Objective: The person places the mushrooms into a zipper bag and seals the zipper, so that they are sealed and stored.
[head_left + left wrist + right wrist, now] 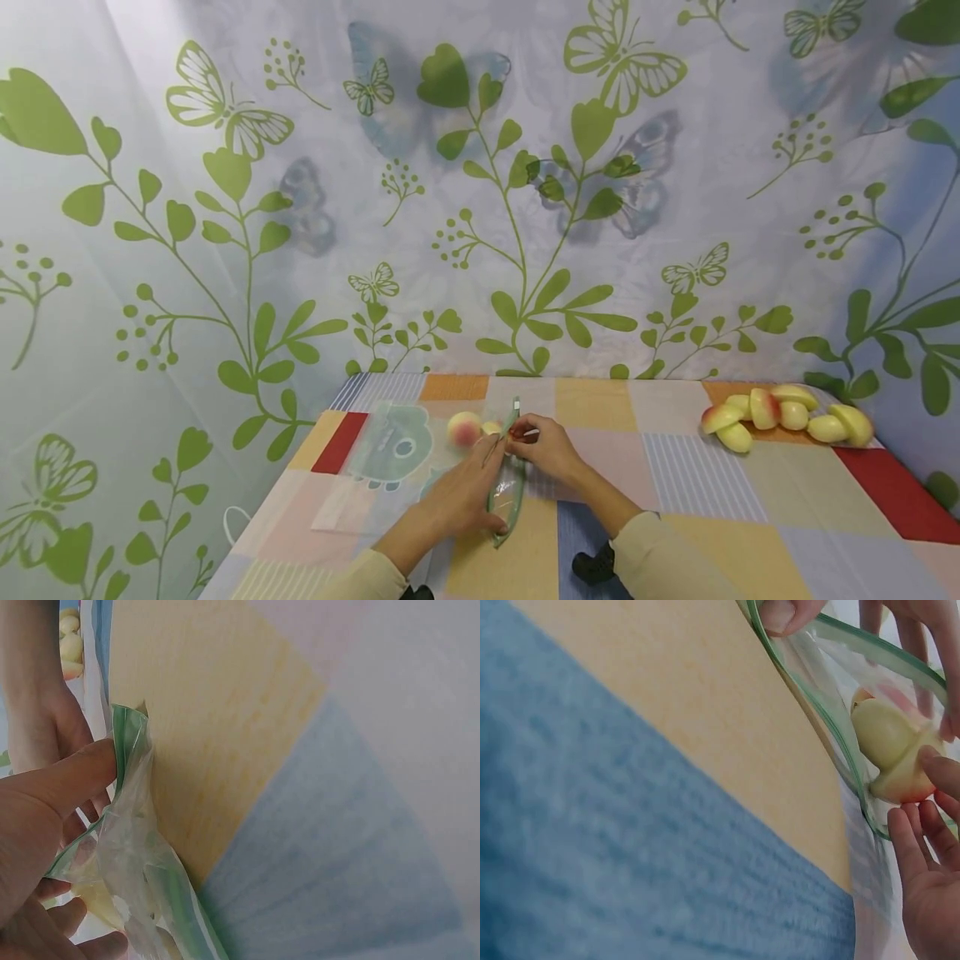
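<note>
Bag (506,492) lying on its side mid-counter, dinosaur print to the left, green-sealed mouth facing right. Left hand (472,483) is holding that mouth apart: grip wide, thumb pressing one end of the seal, fingers reaching along the far lip. Right hand (551,450) is pinching one fruit (904,776) at the mouth, thumb above, fingers beneath. A greenish fruit (883,733) is sitting against it; whether the hand is bearing that one too, cannot tell.

Judging from this, the step in hand is filling the bag. Next move is probably calling for pushing the fruit past the seal and letting go deep enough that nothing is rolling out, the left thumb holding the lip meanwhile.

Peach (465,429) is showing beyond the left fingers, apparently inside the bag, a yellow piece (491,427) beside it.

Count: one bag; one whole peach; one fruit surely held. Farther out, at the counter's (615,458) right end, a pile (793,415) is lying, about eight pieces, some overlapping. Behind, one printed cloth (480,208) is hanging.
</note>
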Demonstrator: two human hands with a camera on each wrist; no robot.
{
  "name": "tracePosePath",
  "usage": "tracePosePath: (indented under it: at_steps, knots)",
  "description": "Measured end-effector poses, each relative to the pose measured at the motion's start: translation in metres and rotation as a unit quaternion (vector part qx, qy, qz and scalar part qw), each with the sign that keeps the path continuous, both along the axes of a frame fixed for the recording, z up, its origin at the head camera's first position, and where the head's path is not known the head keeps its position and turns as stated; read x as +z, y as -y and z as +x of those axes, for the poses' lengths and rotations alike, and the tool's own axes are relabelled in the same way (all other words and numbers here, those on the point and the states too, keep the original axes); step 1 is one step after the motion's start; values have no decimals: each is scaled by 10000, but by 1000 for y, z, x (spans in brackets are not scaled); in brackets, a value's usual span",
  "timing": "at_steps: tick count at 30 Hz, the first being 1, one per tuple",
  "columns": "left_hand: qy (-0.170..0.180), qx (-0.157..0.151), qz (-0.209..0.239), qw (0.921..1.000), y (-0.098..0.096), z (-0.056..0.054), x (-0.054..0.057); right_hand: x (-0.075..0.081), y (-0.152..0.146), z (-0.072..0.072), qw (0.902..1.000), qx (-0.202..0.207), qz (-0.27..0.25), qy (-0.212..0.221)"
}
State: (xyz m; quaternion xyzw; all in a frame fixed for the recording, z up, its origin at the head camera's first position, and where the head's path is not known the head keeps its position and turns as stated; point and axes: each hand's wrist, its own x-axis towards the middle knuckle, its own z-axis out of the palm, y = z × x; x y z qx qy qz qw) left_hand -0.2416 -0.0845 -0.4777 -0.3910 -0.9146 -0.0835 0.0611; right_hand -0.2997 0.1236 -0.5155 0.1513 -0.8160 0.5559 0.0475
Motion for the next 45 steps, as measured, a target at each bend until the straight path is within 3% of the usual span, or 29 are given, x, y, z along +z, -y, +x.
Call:
tracePosePath:
  at_steps: [18,24,33,45]
  knots:
    - [-3,3,-8,10000,1,1,-1,4,8,2,9989,-208,-201,359]
    - [22,-6,-59,10000,2,1,-2,2,8,3,9978,214,-257,568]
    - [39,-161,69,9998,4,2,-3,4,-1,1,9891,1310,-345,584]
    - [132,-5,-62,9999,2,1,0,15,-20,9,9883,1341,-316,650]
